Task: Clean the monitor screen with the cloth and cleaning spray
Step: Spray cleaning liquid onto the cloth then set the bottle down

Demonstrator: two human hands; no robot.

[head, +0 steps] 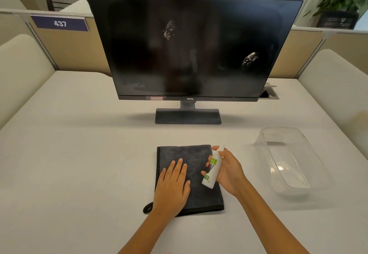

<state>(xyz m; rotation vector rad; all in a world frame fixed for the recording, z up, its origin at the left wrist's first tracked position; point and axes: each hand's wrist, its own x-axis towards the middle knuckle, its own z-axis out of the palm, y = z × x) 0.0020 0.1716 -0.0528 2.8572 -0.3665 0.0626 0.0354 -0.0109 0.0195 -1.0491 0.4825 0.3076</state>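
Partly hidden cloth [201, 192] beneath both hands.

Dark grey cloth [196, 176], seemingly black-edged

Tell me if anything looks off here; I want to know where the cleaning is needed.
Two whitish speckled patches mark the dark monitor screen: one upper centre, one toward the right. They look like spray droplets or smudges. Otherwise nothing seems odd: the cloth lies flat and the spray bottle is held, not spilled.
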